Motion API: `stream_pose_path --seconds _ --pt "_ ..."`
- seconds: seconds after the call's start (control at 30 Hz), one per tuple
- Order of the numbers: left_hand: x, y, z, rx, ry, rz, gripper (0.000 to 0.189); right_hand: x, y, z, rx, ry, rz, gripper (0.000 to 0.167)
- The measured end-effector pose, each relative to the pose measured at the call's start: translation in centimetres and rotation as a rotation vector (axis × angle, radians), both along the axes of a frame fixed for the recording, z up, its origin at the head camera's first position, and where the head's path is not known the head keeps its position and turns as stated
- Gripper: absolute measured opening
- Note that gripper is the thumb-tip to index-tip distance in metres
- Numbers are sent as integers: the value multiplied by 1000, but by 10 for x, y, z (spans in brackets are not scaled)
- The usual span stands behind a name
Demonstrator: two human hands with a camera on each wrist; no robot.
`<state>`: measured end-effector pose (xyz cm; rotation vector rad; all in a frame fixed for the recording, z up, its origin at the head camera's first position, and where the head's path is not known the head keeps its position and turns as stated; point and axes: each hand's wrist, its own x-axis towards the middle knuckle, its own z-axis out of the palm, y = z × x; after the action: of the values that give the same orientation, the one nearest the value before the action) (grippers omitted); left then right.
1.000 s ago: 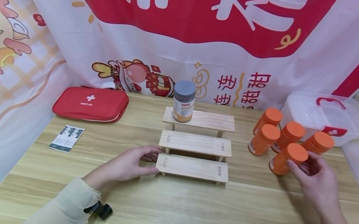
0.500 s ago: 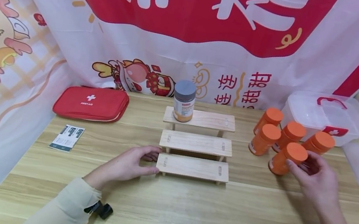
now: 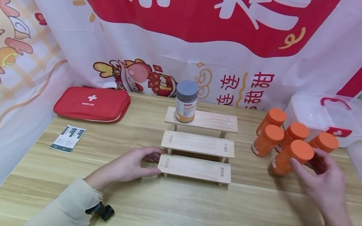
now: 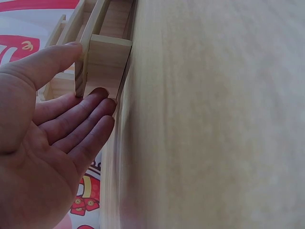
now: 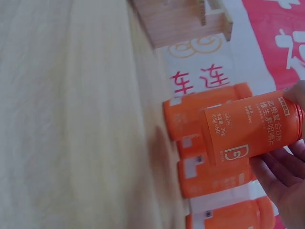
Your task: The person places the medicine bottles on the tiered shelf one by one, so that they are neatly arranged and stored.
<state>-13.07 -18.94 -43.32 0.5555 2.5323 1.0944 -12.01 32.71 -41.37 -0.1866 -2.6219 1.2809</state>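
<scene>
A three-tier wooden step rack (image 3: 194, 168) stands mid-table, a grey-capped jar (image 3: 185, 101) on its top tier. My left hand (image 3: 132, 165) holds the left end of the lowest tier; in the left wrist view the thumb touches the board (image 4: 82, 71) and the fingers lie along its end. On the right, my right hand (image 3: 325, 183) grips an orange bottle (image 3: 283, 161) near its cap, thumb on one side, fingers on the other. In the right wrist view this bottle (image 5: 252, 126) hangs just clear of the table, label showing. Several like bottles (image 3: 267, 140) stand behind it.
Behind the bottles, a clear plastic box (image 3: 329, 117) with a red handle sits at the back right. A red first-aid pouch (image 3: 91, 103) and a printed card (image 3: 67, 138) lie on the left of the table. Printed cloth (image 3: 194, 38) hangs behind.
My right hand has raised the orange bottle slightly off the table and tilted it a little. My left hand, the rack and the jar are as before.
</scene>
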Motion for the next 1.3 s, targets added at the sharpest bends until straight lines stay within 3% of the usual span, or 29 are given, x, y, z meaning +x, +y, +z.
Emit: stream_pose_path --seconds 0.3,0.5,0.97,1.3 --pt "-1 0 -1 -8 -2 1 59 2 -16 23 -55 196 29 54" --pt "-1 0 -1 -8 -4 -1 59 -3 -27 34 -68 299 54 55" --pt "-1 0 -1 -12 -20 11 60 -20 -57 60 -77 280 56 60" --pt "-1 -1 -3 -12 -11 11 60 -34 -79 67 -150 262 89 59"
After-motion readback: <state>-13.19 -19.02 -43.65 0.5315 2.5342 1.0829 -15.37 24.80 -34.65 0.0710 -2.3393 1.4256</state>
